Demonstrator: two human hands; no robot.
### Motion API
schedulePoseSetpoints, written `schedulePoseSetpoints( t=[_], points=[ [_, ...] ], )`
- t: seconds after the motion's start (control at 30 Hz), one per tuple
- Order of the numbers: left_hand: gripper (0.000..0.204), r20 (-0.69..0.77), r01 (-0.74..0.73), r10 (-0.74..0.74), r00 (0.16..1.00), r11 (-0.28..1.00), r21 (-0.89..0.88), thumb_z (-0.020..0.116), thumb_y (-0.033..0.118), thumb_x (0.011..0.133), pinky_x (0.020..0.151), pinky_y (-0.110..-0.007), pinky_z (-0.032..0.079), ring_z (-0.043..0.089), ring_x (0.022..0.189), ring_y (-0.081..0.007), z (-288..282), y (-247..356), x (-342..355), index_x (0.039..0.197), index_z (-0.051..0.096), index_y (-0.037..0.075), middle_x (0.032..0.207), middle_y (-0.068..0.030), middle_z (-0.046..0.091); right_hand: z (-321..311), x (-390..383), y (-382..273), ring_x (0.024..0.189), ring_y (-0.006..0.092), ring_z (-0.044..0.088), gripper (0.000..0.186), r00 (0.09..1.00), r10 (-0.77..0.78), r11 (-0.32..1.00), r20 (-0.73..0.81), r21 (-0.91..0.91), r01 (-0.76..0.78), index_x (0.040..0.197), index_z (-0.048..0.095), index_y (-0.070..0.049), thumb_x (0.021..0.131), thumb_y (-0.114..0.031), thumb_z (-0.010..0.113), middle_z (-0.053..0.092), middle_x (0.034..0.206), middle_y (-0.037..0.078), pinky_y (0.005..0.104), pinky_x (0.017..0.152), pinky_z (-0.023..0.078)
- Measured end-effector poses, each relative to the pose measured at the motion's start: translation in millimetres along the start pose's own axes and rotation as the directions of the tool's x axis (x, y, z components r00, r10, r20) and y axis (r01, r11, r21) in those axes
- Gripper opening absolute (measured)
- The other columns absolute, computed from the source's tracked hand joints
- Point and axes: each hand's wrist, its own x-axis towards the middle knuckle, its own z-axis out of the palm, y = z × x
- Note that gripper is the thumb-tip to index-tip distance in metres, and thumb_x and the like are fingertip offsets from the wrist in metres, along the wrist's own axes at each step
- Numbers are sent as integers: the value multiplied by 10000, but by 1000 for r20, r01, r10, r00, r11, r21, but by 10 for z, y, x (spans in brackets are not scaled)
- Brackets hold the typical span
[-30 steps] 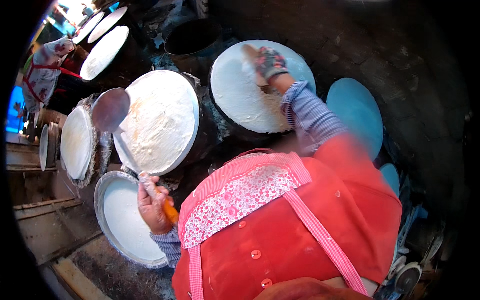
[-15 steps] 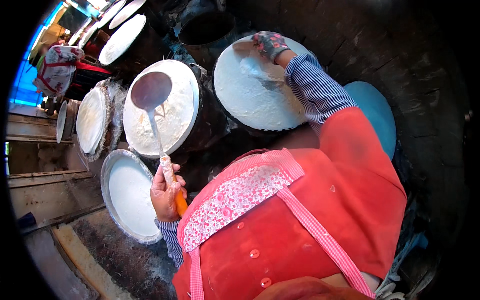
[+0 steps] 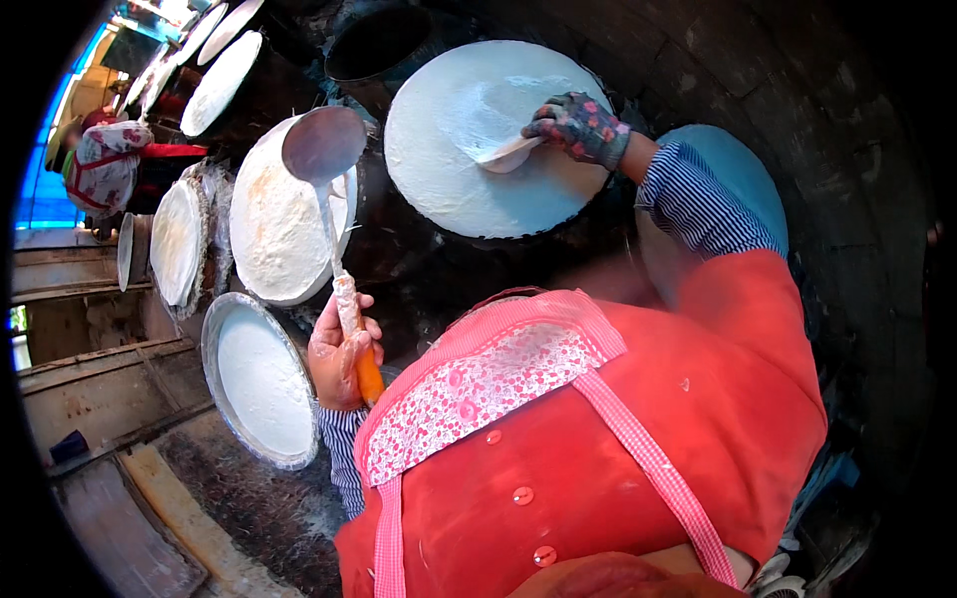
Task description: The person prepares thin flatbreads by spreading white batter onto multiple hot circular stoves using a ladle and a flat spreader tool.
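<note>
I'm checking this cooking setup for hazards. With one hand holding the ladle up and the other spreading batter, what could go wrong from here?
The ladle hangs over the left griddle, so leftover batter could drip on it. The right hand presses a spreader on the far griddle; if it is hot, the sleeve may brush it. The left hand is smeared, so its grip might slip.

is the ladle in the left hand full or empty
Empty, as far as shows. The ladle, held upright by the left hand over a white-coated round pan, shows a bare grey bowl with no white batter pooled inside.
</note>
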Motion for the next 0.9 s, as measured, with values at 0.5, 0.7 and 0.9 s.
schedulePoseSetpoints(
  t=[0.5, 0.7, 0.9],
  points=[
    [626, 188, 86, -135, 973, 965, 248, 612, -3, 732, 507, -184, 458, 549, 734, -87, 209, -89, 769, 1307, 365, 10, 1085, -89, 534, 427, 704, -944, 944, 333, 581, 289, 464, 878, 396, 122, 361, -844, 1049, 542, -45, 821, -208, 468, 573, 1038, 199, 393, 821, 465],
    [611, 171, 128, -161, 972, 974, 189, 585, -11, 728, 489, -188, 455, 547, 720, -85, -51, 211, 807, 1299, 368, -6, 1063, -85, 536, 29, 930, -511, 906, 297, 596, 230, 672, 740, 671, 25, 28, -740, 977, 596, -64, 804, -196, 521, 607, 964, 165, 355, 768, 481],
    [618, 338, 139, -195, 921, 973, 183, 584, 2, 736, 500, -191, 456, 553, 747, -98, -278, 224, 1037, 1310, 354, -2, 1083, -80, 519, -16, 597, -832, 907, 305, 590, 337, 660, 747, 654, 82, 90, -751, 1029, 565, -57, 783, -288, 563, 602, 955, 169, 374, 760, 477]
  ],
)
